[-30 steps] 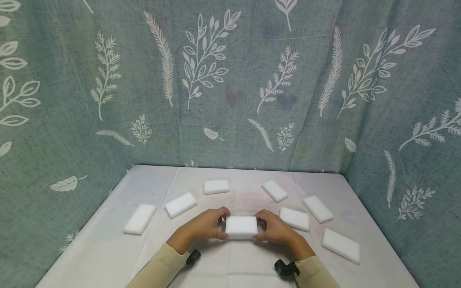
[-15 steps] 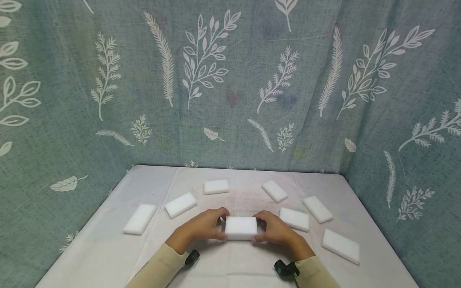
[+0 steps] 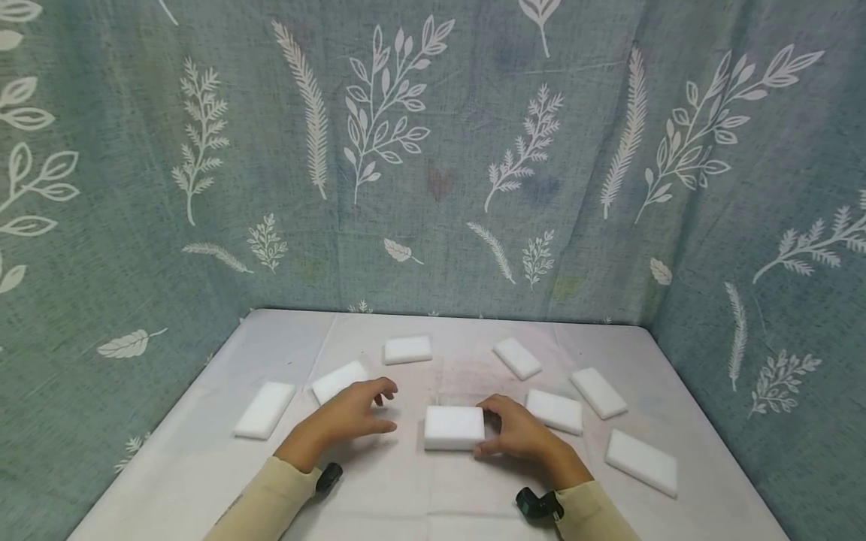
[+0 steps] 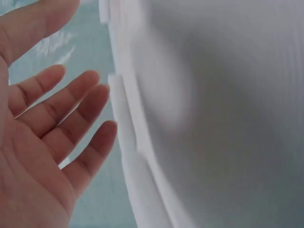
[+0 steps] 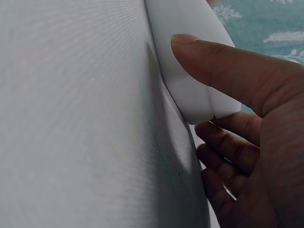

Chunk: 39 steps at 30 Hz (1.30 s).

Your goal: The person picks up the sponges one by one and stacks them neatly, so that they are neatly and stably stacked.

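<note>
White sponge blocks, rectangular and smooth, lie on the table; in the head view a thicker-looking stack of sponges (image 3: 454,428) sits at the centre. A seam along the stack (image 5: 202,71) shows in the right wrist view, as of two pieces one on the other. My right hand (image 3: 517,430) grips its right end, thumb (image 5: 228,66) on the near side and fingers at the far side. My left hand (image 3: 348,413) is apart from the stack, to its left, holding nothing. Its fingers (image 4: 78,111) are spread and relaxed. It partly covers a sponge (image 3: 338,379) behind it.
More single sponges lie around: one at far left (image 3: 264,410), one at the back (image 3: 407,349), and several on the right, the nearest (image 3: 641,461) near the right edge. A sponge (image 3: 553,411) lies just behind my right hand. Patterned cloth (image 3: 433,165) encloses the white-covered table.
My left hand has let go of the stack's left end and moved left, its fingers opening. The right hand and the stack have stayed in place.
</note>
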{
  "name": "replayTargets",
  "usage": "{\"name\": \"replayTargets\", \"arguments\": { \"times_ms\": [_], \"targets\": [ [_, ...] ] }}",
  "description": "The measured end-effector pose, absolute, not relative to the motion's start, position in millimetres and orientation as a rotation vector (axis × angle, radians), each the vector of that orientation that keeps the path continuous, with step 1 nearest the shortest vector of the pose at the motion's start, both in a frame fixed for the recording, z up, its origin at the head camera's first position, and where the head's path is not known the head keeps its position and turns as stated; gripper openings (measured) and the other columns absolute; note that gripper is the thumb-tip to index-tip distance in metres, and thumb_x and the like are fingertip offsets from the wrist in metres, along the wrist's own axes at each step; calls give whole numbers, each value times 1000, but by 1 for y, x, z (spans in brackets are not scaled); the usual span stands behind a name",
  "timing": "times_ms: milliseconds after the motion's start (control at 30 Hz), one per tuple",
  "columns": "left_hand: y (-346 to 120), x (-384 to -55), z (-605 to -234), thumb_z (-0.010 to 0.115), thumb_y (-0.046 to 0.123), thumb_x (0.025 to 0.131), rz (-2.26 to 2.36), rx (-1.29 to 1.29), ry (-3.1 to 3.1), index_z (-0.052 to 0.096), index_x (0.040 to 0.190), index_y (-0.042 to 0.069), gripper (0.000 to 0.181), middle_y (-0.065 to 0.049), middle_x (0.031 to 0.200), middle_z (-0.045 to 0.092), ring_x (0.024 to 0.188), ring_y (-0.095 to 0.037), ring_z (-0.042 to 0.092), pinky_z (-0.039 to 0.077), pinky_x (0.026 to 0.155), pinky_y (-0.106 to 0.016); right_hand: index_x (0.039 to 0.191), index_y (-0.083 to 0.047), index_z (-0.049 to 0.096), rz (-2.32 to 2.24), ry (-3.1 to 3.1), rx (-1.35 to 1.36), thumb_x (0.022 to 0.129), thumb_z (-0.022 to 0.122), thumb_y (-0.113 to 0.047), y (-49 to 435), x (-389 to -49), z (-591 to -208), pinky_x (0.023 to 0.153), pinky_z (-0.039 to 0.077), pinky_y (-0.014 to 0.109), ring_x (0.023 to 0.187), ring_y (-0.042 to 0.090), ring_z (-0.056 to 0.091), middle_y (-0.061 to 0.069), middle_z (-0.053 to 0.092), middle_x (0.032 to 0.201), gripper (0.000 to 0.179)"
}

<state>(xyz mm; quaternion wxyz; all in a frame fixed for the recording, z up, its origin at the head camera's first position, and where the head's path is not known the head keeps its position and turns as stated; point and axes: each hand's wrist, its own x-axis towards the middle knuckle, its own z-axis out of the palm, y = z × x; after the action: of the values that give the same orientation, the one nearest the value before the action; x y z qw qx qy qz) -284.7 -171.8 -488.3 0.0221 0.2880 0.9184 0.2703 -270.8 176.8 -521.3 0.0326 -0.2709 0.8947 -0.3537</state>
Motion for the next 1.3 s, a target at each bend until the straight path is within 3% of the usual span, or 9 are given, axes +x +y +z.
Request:
{"name": "replayTargets", "arguments": {
  "times_ms": [833, 1067, 1300],
  "targets": [
    [-248, -296, -487, 82, 32, 80, 897, 562, 3043, 60, 123, 9, 54, -2, 111, 62, 101, -24, 58, 49, 81, -45, 116, -17, 65, -1109, 2750, -849, 61, 91, -44, 178, -271, -523, 98, 43, 42, 109, 16, 55, -10, 61, 113, 67],
    [-256, -298, -491, 83, 31, 77, 863, 462, 3087, 59, 123, 4, 59, -9, 113, 62, 104, -31, 57, 49, 83, -50, 121, -15, 63, -1101, 2751, -842, 61, 91, -43, 178, -269, -520, 101, 41, 44, 114, 18, 54, -7, 60, 118, 72],
    [-263, -300, -498, 85, 34, 73, 771, 327, 3104, 52, 133, 2, 75, -19, 128, 55, 118, -40, 50, 44, 94, -57, 127, -13, 59, -1223, 2719, -809, 63, 91, -40, 177, -267, -521, 98, 43, 45, 112, 19, 55, -6, 59, 119, 76]
  ]
}}
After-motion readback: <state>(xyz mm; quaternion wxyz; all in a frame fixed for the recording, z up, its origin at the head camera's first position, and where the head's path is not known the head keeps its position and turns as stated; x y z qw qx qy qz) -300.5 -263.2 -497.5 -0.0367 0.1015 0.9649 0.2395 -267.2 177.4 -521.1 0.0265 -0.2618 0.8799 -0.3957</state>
